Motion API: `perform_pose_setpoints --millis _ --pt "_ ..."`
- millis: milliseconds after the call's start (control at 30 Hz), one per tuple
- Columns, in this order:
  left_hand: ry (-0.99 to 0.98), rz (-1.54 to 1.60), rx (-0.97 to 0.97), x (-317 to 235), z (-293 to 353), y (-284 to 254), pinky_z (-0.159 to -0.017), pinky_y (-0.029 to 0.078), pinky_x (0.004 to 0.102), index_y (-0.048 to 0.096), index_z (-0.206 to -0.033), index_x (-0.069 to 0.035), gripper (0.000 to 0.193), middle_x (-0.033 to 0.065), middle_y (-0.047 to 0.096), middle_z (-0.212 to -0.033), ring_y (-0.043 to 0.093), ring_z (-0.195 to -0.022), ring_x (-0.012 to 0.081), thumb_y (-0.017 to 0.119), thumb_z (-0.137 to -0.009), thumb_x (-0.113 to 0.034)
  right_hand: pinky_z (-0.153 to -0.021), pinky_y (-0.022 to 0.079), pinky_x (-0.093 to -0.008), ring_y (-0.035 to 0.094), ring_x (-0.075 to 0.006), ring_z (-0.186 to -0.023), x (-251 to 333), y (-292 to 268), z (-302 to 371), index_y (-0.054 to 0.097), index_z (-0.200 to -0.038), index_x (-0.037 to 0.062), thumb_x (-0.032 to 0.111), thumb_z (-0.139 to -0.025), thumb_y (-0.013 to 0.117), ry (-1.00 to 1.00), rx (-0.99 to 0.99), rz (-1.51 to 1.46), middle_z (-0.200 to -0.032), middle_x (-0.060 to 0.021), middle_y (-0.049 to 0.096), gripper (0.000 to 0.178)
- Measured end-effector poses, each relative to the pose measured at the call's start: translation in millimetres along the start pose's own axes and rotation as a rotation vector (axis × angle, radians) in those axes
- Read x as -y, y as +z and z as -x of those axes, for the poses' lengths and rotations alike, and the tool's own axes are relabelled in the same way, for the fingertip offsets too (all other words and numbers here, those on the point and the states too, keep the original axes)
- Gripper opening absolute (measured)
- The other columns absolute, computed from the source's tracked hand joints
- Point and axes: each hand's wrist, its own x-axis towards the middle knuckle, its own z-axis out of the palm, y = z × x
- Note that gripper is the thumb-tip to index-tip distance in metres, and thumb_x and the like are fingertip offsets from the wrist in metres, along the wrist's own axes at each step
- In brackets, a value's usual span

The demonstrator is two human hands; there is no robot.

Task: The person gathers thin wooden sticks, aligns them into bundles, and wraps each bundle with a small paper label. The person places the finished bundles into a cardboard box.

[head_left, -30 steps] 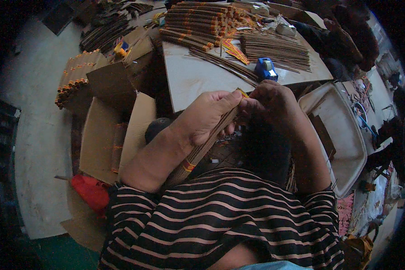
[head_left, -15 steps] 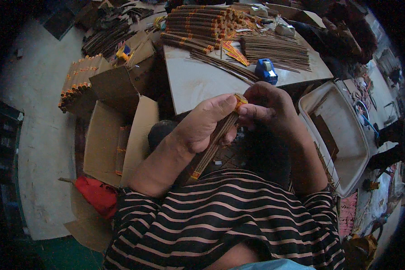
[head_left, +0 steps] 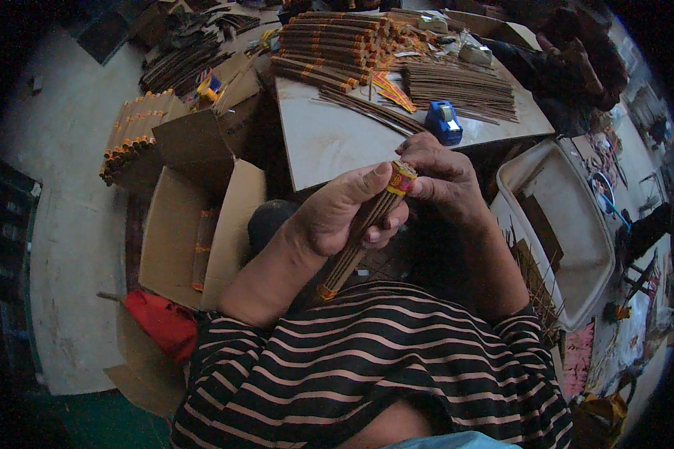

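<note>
My left hand [head_left: 335, 211] is wrapped round a bundle of thin brown incense sticks [head_left: 349, 253], which slants from upper right to lower left in front of my striped shirt. A red and yellow paper band [head_left: 402, 179] circles the bundle's upper end, and another yellow band [head_left: 325, 292] shows at its lower end. With thumb and fingers bent, my right hand [head_left: 449, 178] grips at the upper band; its thumb touches the band's right side. The right index fingertip is curled near the top of the sticks.
Ahead stands a white table [head_left: 314, 138] with stacked banded bundles [head_left: 326, 45], loose sticks [head_left: 460, 86] and a blue tape dispenser [head_left: 444, 123]. An open cardboard box [head_left: 240, 224] holding bundles is at left. A white plastic tub [head_left: 595, 247] is at right.
My right hand has turned and shifted slightly down at the band, so more of the red and yellow paper and the stick ends show. The left hand keeps its hold.
</note>
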Motion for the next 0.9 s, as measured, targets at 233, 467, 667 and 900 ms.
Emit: perform_pose_setpoints --millis 233,467,667,900 --pt "0.007 -0.122 -0.037 -2 1 7 -0.044 0.038 0.0190 0.045 -0.101 -0.009 0.036 0.0059 0.053 -0.068 0.047 -0.048 0.0106 0.044 -0.088 -0.042 -0.090 0.033 -0.0365 0.047 -0.0216 -0.093 -22 3 1 0.063 -0.089 0.0025 0.015 -0.071 0.068 0.060 0.053 -0.316 -0.088 -0.0067 0.055 0.022" --pt "0.057 -0.177 -0.304 -1 2 4 -0.042 0.038 0.0209 0.051 -0.094 -0.006 0.037 0.0044 0.053 -0.065 0.048 -0.049 0.0099 0.045 -0.088 -0.042 -0.085 0.042 -0.0297 0.053 -0.0175 -0.094 3 4 1 0.052 -0.112 0.0005 0.007 -0.074 0.061 0.499 -0.213 -0.387 -0.098 -0.0066 0.056 0.040" --pt "0.088 -0.134 -0.359 1 1 11 -0.044 0.039 0.0180 0.053 -0.089 -0.007 0.029 0.0033 0.054 -0.068 0.050 -0.052 0.0090 0.047 -0.089 -0.035 -0.087 0.041 -0.0296 0.055 -0.0163 -0.095 35 13 -1 0.052 -0.113 -0.0013 0.010 -0.075 0.060 0.552 -0.052 -0.297 -0.104 -0.0075 0.058 0.040" --pt "0.091 -0.099 -0.350 4 0 13 -0.045 0.041 0.0186 0.052 -0.091 -0.007 0.026 0.0037 0.055 -0.068 0.052 -0.053 0.0100 0.045 -0.090 -0.032 -0.068 0.046 -0.0250 0.057 -0.0124 -0.074 31 18 0 0.055 -0.101 -0.0024 0.011 -0.080 0.060 0.507 -0.095 -0.382 -0.089 -0.0062 0.060 0.025"
